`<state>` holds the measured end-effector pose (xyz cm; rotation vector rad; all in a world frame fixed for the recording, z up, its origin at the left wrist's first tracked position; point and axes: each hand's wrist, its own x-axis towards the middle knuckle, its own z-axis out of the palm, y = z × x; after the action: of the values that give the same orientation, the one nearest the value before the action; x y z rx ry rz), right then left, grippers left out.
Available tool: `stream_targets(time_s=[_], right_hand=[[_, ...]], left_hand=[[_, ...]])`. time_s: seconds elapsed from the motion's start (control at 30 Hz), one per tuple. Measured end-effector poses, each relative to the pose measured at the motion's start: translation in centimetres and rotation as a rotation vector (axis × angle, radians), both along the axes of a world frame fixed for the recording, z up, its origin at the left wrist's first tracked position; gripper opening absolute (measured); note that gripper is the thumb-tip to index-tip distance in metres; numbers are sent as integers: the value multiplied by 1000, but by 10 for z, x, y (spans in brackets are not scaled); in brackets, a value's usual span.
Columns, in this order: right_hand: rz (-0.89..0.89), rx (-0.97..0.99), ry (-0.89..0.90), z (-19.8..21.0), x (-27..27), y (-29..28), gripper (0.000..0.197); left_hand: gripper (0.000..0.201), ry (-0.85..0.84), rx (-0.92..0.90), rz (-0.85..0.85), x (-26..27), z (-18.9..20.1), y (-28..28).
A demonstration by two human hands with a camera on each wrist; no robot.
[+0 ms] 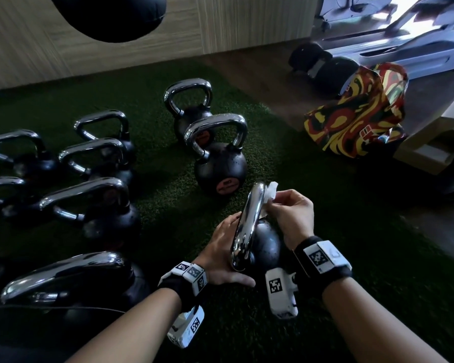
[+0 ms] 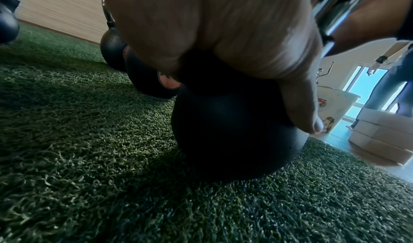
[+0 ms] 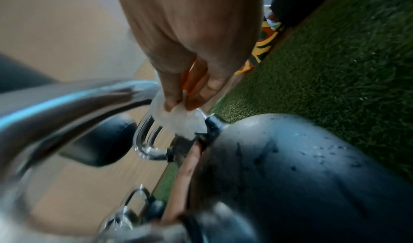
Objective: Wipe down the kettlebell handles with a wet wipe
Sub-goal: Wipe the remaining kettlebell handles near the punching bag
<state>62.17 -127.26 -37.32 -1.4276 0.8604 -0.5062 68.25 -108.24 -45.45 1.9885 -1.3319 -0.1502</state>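
Note:
A black kettlebell (image 1: 266, 248) with a chrome handle (image 1: 247, 221) stands on the green turf right in front of me. My left hand (image 1: 227, 248) holds it from the left, fingers curved round the ball under the handle, thumb lying along the near side. In the left wrist view my palm covers the top of the kettlebell (image 2: 232, 133). My right hand (image 1: 282, 204) pinches a white wet wipe (image 1: 271, 191) against the far end of the handle. The right wrist view shows the wet wipe (image 3: 178, 119) squeezed between thumb and fingers where the chrome handle (image 3: 73, 105) bends down.
Several more chrome-handled kettlebells (image 1: 89, 203) lie at the left, two (image 1: 218, 161) stand just ahead. A red and yellow patterned bag (image 1: 357, 113) lies at the right by pale gym equipment. A black bag (image 1: 108, 14) hangs overhead. Another person (image 2: 391, 80) stands at the far right.

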Motion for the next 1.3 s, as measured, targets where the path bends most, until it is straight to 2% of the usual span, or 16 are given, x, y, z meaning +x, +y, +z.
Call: stream_targets(time_s=[0.07,0.2,0.5,0.57,0.67,0.73,0.8,0.87,0.9,0.93,0.97,1.03,1.1,1.13,1.2,1.3], right_hand=[[78,-144,41,3,-1,7,23],[-59,-330,53,7,4,15,18],[14,-400,107,0,8,18,13],[56,-413,114,-1,7,19,16],[73,-365,119,4,1,9,10],[48,-401,67,13,3,-4,12],[69,-559,-23,24,9,-14,34],[165,-736,-118,38,14,-15,43],[233,-808,-158,42,17,-14,44],[305,-858,-184,44,19,-12,43],[384,-889,-194,46,20,-11,42],[525,-955,-195,47,22,-13,39],[611,-1007,-170,48,23,-20,36],[638,-1019,-145,48,21,-23,35],[643,-1003,-120,47,16,-27,36],[609,-922,-126,49,7,-30,36]], left_hand=[[133,32,27,13,1,-1,0],[130,-32,20,-8,3,-6,1],[138,78,23,20,6,-9,2],[138,37,18,-2,5,-13,1],[131,6,162,-57,15,-9,2],[115,231,382,-20,27,20,3],[83,508,485,40,31,61,3],[54,756,246,150,24,98,1],[54,828,141,207,15,114,0],[63,802,135,255,4,128,0],[73,678,206,274,-6,141,-1],[86,321,447,302,-29,161,-5],[77,27,572,341,-41,165,-15],[67,-50,573,370,-44,164,-21],[52,-81,525,397,-45,163,-28],[44,-25,485,380,-40,167,-28]])
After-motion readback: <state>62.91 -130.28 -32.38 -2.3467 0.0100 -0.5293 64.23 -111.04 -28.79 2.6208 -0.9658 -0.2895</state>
